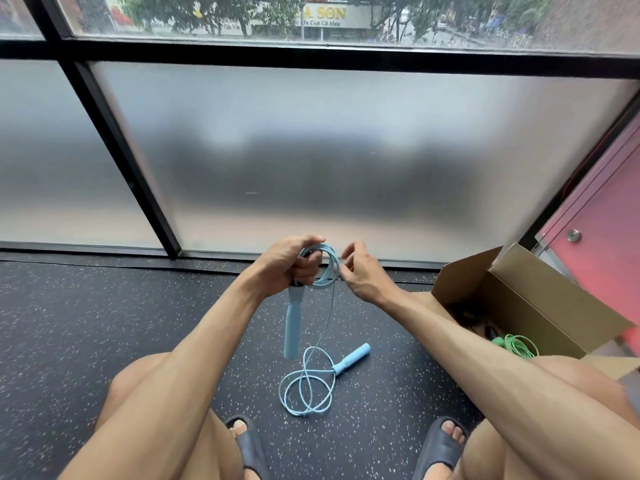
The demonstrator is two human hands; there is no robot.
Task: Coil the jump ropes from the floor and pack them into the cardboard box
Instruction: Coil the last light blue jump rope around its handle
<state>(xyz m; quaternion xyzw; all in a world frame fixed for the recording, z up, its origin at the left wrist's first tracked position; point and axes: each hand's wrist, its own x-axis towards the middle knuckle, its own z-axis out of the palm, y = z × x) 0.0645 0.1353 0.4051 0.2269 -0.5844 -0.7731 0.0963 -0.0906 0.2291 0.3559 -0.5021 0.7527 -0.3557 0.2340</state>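
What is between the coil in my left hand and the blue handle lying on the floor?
In the head view, one blue strand hangs from the coil in the left hand to loose loops on the floor, which run to the handle.

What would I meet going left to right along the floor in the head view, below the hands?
Left sandal → loose blue rope loops → blue handle → right sandal → green rope, lying inside the cardboard box.
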